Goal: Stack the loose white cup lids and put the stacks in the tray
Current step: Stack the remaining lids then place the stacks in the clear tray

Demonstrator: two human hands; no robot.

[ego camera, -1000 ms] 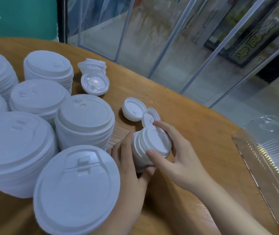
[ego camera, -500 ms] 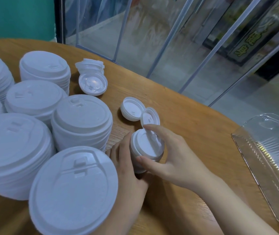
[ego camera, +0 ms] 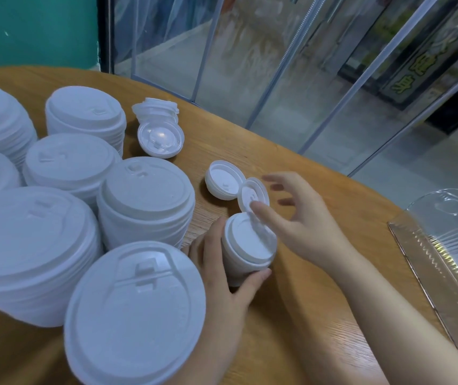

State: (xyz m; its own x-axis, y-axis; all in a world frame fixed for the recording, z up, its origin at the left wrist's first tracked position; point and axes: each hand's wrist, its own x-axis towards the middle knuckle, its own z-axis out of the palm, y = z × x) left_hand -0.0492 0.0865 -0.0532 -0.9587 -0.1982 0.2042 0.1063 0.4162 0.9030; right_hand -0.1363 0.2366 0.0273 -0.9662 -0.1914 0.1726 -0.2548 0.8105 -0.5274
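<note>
1. Wooden table (ego camera: 291, 315) ran under everything, with glass panels (ego camera: 264, 65) and a teal wall (ego camera: 33, 29) beyond its far edge.
2. My left hand (ego camera: 222, 276) gripped the small stack of lids (ego camera: 246, 245), fingers and thumb curled round its sides as it stood on the wood.
3. My right hand (ego camera: 303, 220) hung just above that stack, fingers spread and relaxed, holding nothing.
4. Two loose small lids (ego camera: 236, 184) lay just beyond, touching each other, the nearer one tilted on edge.
5. Tall stacks of large lids (ego camera: 144, 201) crowded my left side, the nearest one (ego camera: 136, 318) covering my left wrist.
6. Another small lid pile (ego camera: 159, 129) sat farther back.
7. Off to my right, well apart, lay the clear plastic tray (ego camera: 444, 245).
</note>
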